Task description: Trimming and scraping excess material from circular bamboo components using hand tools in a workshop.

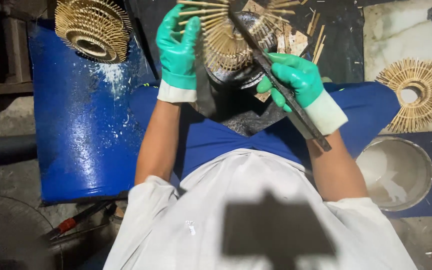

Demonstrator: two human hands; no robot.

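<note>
Both my hands wear green gloves with white cuffs. My left hand point(178, 47) rests on the left edge of a round piece made of radiating bamboo sticks point(226, 42), which sits on a dark round mould point(236, 75) between my knees. My right hand point(296, 80) grips a long flat dark metal bar point(276, 80) that lies slanted across the stick piece, its lower end reaching past my wrist.
A finished stick ring point(93, 30) stands on a blue sheet point(81, 130) at the upper left. Another flat stick ring point(416, 95) lies on a pale slab at right, above a metal bowl of white liquid point(396, 172). Loose sticks point(316, 35) lie beyond the mould.
</note>
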